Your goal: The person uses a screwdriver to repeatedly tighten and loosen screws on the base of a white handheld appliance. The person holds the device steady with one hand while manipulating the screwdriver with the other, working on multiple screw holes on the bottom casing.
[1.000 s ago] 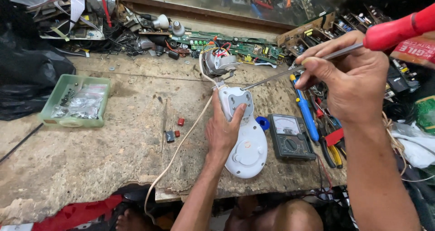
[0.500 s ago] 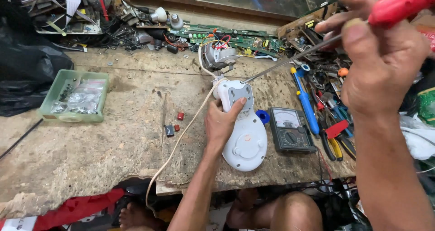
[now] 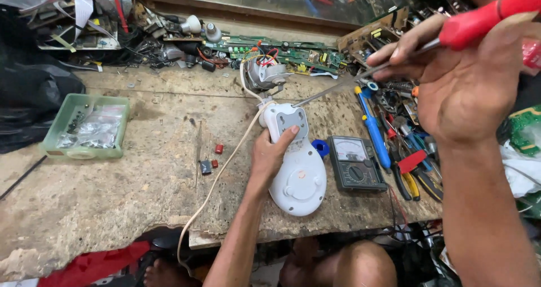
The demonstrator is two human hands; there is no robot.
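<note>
a white appliance base [image 3: 298,177], pear-shaped with a grey panel at its far end, lies flat near the front edge of the worn wooden workbench [image 3: 112,197]. the left hand [image 3: 270,154] rests on its left side, fingers curled round the narrow neck and thumb stretched onto the grey panel, pinning it down. the right hand [image 3: 462,84] is raised to the right, fingers closed round a long screwdriver [image 3: 394,56] with a red handle; its tip reaches down to the far end of the base, at or just beside the panel.

the shaft comes in at a low slant, so the tip could slip off and jab the thumb lying close by, or scratch the plastic. the base could also twist under the push, since only one hand steadies it.

a white cord [image 3: 220,174] trails from the base off the near edge, and a small motor [image 3: 265,73] sits just beyond. a black multimeter [image 3: 355,163] lies touching or just right of the base, with a blue screwdriver [image 3: 375,129] and pliers further right, crowding that side. a green tray [image 3: 84,126] of small parts stands well apart at left, circuit boards [image 3: 282,50] along the far edge.
</note>
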